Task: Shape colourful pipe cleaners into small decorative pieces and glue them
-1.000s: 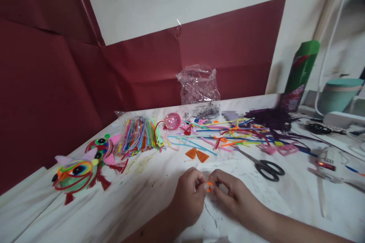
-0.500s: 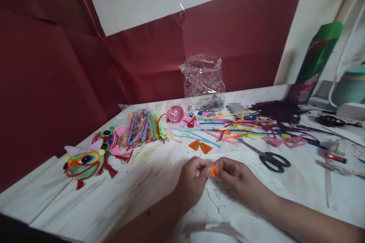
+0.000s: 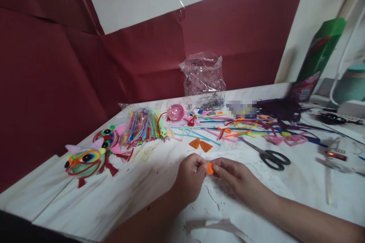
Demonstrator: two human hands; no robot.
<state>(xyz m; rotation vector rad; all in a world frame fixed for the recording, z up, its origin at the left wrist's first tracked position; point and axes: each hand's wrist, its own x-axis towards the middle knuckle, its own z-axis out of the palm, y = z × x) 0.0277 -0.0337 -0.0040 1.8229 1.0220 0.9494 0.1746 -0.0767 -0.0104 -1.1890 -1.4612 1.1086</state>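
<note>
Between both hands is a small bright orange piece (image 3: 210, 168); its exact kind is too small to make out. My left hand (image 3: 191, 174) pinches it from the left, thumb and fingers closed. From the right, my right hand (image 3: 232, 174) also grips its edge with thumb and forefinger. Just beyond the hands lie two brown-orange triangular pieces (image 3: 205, 146), side by side on the white tabletop (image 3: 137, 201). Black-handled scissors (image 3: 273, 158) rest to the right of my right hand, blades pointing away to the left.
Two colourful animal-head crafts (image 3: 85, 161) with red tassels stand at left. Behind are a bag of pipe cleaners (image 3: 144, 127), a pink clear ball (image 3: 175, 112), loose pipe cleaners (image 3: 205, 136), and dark purple strands (image 3: 281, 112). A green bottle (image 3: 319, 57) stands at right.
The orange piece and the fingers around it have shifted slightly left and up, and more of the piece shows. Both hands still hold it.
</note>
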